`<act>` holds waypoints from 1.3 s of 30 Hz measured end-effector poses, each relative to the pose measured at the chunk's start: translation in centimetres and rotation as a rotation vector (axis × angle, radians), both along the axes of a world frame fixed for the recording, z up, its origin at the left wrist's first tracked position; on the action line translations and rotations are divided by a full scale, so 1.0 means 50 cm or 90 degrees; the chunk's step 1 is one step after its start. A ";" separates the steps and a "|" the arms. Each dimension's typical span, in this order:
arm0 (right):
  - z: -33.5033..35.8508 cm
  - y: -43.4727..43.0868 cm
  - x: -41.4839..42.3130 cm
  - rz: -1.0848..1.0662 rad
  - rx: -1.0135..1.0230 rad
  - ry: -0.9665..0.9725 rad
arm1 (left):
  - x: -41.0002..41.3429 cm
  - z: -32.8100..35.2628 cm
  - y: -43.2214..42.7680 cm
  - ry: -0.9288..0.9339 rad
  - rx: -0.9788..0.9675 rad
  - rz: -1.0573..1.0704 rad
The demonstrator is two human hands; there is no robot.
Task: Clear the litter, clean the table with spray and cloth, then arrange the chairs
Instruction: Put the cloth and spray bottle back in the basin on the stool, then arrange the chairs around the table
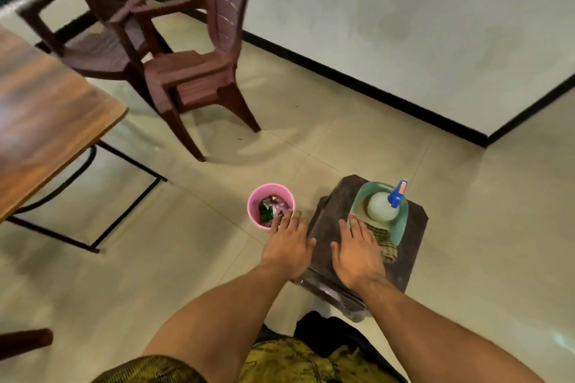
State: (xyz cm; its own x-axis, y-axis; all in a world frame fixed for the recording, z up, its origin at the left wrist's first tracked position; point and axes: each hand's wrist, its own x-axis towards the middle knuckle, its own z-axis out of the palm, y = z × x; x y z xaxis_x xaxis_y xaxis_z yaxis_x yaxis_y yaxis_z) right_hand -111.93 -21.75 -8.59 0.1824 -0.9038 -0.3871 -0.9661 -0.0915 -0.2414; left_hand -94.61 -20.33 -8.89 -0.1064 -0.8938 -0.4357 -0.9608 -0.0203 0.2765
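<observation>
Below, we reach both hands out flat, fingers straight and slightly spread, holding nothing: left hand [287, 246] over the pink bin [270, 206] holding litter, right hand [357, 253] toward the basin [401, 227], presumably for its spray bottle [384, 205] and cloth [385, 242].

The wooden table [46, 121] is cut off by the left edge, its surface smeared by motion blur. The rear chair [90, 6] is cropped at the top edge and blurred. Litter inside the pink bin [270, 206] is partly covered by the left hand [287, 244]. The cloth [385, 242] is partly hidden under the right hand [357, 253]. A dark brown object [23, 342] at lower left is truncated and cannot be identified.
</observation>
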 end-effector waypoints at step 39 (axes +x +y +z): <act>0.087 0.449 1.348 0.910 -0.070 -0.075 | 1.038 0.098 0.806 -0.102 -0.067 0.973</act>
State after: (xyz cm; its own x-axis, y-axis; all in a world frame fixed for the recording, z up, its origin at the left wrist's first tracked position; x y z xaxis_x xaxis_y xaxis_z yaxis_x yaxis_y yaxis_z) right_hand -44.53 0.73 -4.26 0.9671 0.0548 -0.2484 -0.0067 -0.9707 -0.2403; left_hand -42.72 19.96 -3.99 0.9506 -0.1286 -0.2823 -0.0603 -0.9692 0.2387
